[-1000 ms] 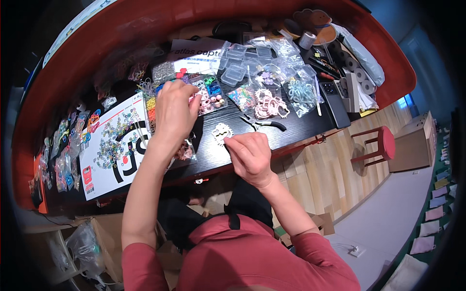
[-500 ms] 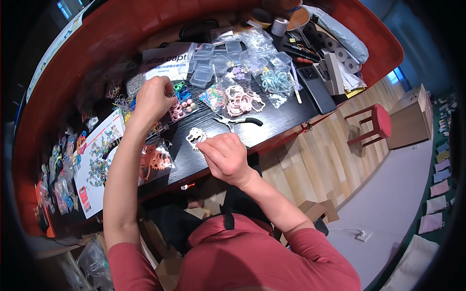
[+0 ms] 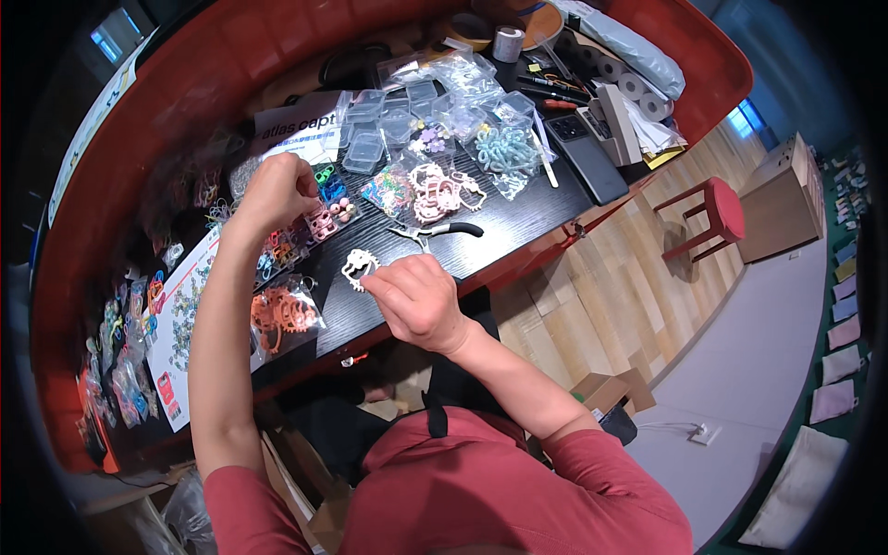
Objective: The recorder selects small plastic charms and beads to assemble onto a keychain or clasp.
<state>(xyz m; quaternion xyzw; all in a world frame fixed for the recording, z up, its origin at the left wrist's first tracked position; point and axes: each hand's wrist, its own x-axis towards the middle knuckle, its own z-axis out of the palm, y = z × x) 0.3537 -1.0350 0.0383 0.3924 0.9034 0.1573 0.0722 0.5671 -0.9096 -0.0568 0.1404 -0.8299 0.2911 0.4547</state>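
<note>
Pinches a cream scalloped charm (image 3: 358, 255) in the right hand (image 3: 418, 296) over the black tabletop (image 3: 347, 313), apparently picking from the compartment box (image 3: 338, 227) with the curled left hand (image 3: 276, 191), possible hold impossible to tell, calling for careful fingertip work.

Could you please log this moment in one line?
left hand: by small pink plastic pieces; right hand: pinching cream scalloped frame; nearby: black-gripped metal pliers

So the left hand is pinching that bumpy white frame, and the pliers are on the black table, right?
Not quite: the head view shows the right hand pinching the bumpy white frame; the pliers are on the black table.
</note>
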